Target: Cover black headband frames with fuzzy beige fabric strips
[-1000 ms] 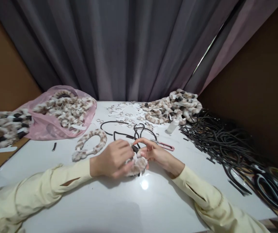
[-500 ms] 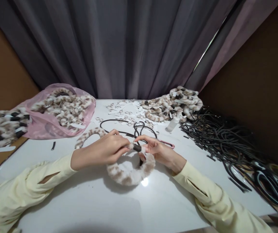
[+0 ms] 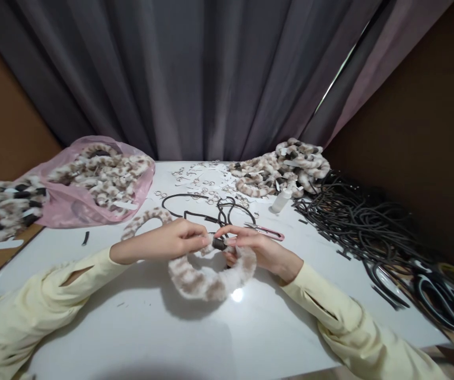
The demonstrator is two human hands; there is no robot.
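Between my hands is a fluffy ring (image 3: 207, 282) of white and brown spotted plush, held a little above the white table. A short dark wrapped band (image 3: 219, 243) joins it at the top. My left hand (image 3: 179, 237) pinches the plush just left of the band. On the band's right side, my right hand (image 3: 254, 245) is closed, its thumb and index finger at the band and its other fingers partly hidden behind the ring. Another spotted plush piece (image 3: 132, 226) lies curved on the table behind my left hand.
Black cord (image 3: 185, 196) and pink-handled thread snips (image 3: 268, 232) lie beyond my hands. A pink bag (image 3: 58, 203) of plush rings stands left. At right are a plush pile (image 3: 302, 163), a small clear bottle (image 3: 281, 200), heaped black cords (image 3: 353, 221) and scissors (image 3: 441, 301). Small metal rings (image 3: 211, 184) lie scattered behind.
The ring and its dark band have shifted slightly left and the ring looks wider. My right fingers have moved closer onto the band. More of the snips shows now.
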